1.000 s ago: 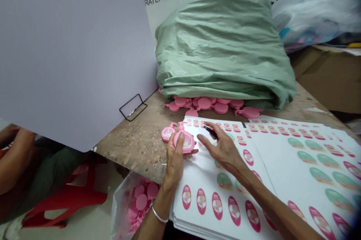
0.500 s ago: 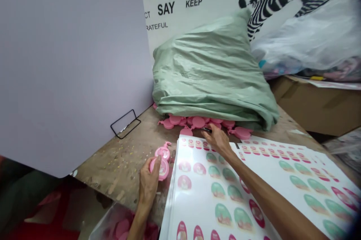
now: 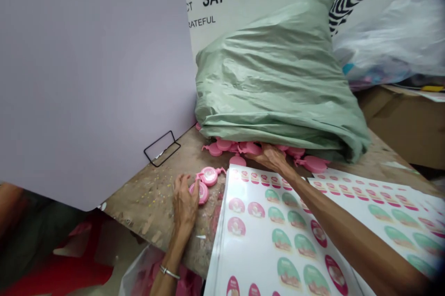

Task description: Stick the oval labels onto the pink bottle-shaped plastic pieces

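Two round pink pieces with stickers [image 3: 209, 176] lie on the worn wooden table, left of the sticker sheets [image 3: 239, 245]. Beside them is my left hand [image 3: 186, 201], fingers apart, its thumb touching the nearer piece. My right hand [image 3: 273, 157] reaches to the front edge of the green bag [image 3: 278, 73], where several plain pink pieces [image 3: 314, 164] lie. Its fingertips are partly hidden at a pink piece, so its grip is unclear.
A pale panel [image 3: 97, 78] stands at the left with a black wire frame [image 3: 162, 148] at its foot. A cardboard box [image 3: 399, 124] and a white plastic bag [image 3: 389, 36] are at the right. Below the table edge is a bag of pink pieces [image 3: 149, 273].
My left hand has let the pink pieces down onto the table and opened. My right hand has moved in under the bag's edge; the dark pen-like item by it no longer shows.
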### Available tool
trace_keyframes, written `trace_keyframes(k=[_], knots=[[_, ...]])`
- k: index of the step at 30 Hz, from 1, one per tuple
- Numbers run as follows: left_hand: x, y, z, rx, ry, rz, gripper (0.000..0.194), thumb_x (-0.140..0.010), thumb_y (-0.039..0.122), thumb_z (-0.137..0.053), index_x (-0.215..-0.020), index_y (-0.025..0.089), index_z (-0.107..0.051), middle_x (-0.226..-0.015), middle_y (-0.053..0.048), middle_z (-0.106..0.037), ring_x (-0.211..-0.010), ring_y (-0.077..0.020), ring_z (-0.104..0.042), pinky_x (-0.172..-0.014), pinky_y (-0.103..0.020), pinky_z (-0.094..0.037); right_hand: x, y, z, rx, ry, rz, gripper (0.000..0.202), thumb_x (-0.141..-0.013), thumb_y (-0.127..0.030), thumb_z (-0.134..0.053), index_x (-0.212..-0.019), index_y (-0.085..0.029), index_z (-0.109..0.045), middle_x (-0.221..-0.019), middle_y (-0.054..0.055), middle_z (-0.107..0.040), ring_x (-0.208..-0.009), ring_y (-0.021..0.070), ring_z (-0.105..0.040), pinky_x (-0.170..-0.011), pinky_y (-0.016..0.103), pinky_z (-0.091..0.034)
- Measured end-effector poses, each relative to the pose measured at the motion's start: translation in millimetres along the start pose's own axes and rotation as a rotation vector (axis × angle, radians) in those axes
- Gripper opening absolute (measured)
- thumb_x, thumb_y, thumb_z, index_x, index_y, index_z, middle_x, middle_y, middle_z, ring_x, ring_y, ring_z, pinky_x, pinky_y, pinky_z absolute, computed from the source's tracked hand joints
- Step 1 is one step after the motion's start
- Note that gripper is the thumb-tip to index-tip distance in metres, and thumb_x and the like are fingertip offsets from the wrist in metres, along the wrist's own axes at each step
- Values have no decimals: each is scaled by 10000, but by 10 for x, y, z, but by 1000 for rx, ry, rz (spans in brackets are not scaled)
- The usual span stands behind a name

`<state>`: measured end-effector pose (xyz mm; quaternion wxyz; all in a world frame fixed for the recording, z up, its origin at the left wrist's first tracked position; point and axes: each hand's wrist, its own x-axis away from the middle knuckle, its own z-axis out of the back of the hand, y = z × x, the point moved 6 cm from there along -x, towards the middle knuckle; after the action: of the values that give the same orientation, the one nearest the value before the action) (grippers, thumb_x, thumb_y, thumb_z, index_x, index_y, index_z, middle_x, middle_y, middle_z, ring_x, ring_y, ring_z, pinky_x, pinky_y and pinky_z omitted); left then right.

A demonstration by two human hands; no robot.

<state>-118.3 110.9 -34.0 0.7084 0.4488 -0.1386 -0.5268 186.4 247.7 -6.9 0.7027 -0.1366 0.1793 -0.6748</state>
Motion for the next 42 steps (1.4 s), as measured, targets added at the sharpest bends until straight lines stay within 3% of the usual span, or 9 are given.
trace_keyframes(k=[3, 7, 11, 15, 19, 22, 27, 33, 42], knots=[[101, 376, 96, 71, 79, -179, 340, -870, 372, -552, -1105, 140, -637, -1223, -194, -586, -1192, -314, -521, -1038, -454, -389, 328, -18, -4, -98, -44, -32, 763, -787, -668, -572, -1311, -114, -555, -1158, 179, -676, -1035, 322, -647, -833, 400, -492], [469, 870, -177, 350, -217, -271, 455, -821, 278, -651, -1268, 223, -577, -1341, -132, -568, -1288, -286, -484, -1113, -440, -340, 989, -279, -118, -517, -227, 37, 643, -784, -702, -551, -1116, -163, -661, -961, 63, -710, -812, 201, -654, -664, 290, -494], [849, 1099, -479, 392, -403, -297, 656, -766, 199, -667, -1388, 162, -463, -1445, -172, -480, -1370, -310, -408, -1146, -455, -309, 1581, -506, -229, -812, -338, 33, 583, -776, -701, -561, -961, -157, -655, -810, 28, -655, -703, 155, -577, -619, 272, -444], [886, 1004, -473, 485, -407, -130, 581, -800, 236, -621, -1351, 154, -455, -1355, -177, -564, -1270, -305, -526, -1080, -468, -406, 1814, -307, -189, -812, -306, -73, 592, -814, -676, -523, -1123, -172, -564, -796, 21, -631, -629, 142, -521, -576, 276, -413], [806, 799, -417, 829, -515, 308, 510, -814, 343, -636, -1252, 148, -462, -1188, -177, -667, -953, -272, -700, -792, -410, -588, 1777, 122, 21, -534, -25, -102, 338, -929, -525, -368, -922, -225, -526, -765, 19, -619, -643, 165, -527, -600, 297, -394], [790, 797, -453, 938, -598, 443, 504, -769, 338, -705, -1188, 140, -508, -1158, -176, -679, -763, -220, -717, -588, -307, -591, 1739, 211, -8, -292, 49, -28, 196, -918, -402, -435, -841, -237, -510, -773, 16, -640, -704, 188, -555, -657, 313, -376], [823, 803, -692, 969, -616, 502, 476, -733, 382, -754, -1096, 133, -572, -976, -140, -728, -630, -166, -689, -509, -232, -541, 1738, 34, -104, -43, 192, 138, 123, -907, -273, -501, -824, -207, -562, -806, 38, -670, -797, 216, -546, -755, 356, -320], [845, 607, -872, 890, -498, 450, 483, -709, 494, -758, -1029, 152, -637, -825, -73, -711, -633, -152, -673, -531, -208, -522, 1786, -34, -125, 102, 289, 253, 143, -922, -237, -499, -820, -183, -584, -788, 48, -642, -782, 206, -508, -740, 344, -284], [850, 472, -919, 850, -476, 455, 495, -707, 530, -744, -1034, 167, -660, -777, -61, -698, -617, -144, -656, -526, -202, -502, 1757, 37, -179, -39, 223, 234, 130, -890, -221, -529, -768, -188, -558, -716, 22, -607, -740, 186, -499, -704, 321, -279]])
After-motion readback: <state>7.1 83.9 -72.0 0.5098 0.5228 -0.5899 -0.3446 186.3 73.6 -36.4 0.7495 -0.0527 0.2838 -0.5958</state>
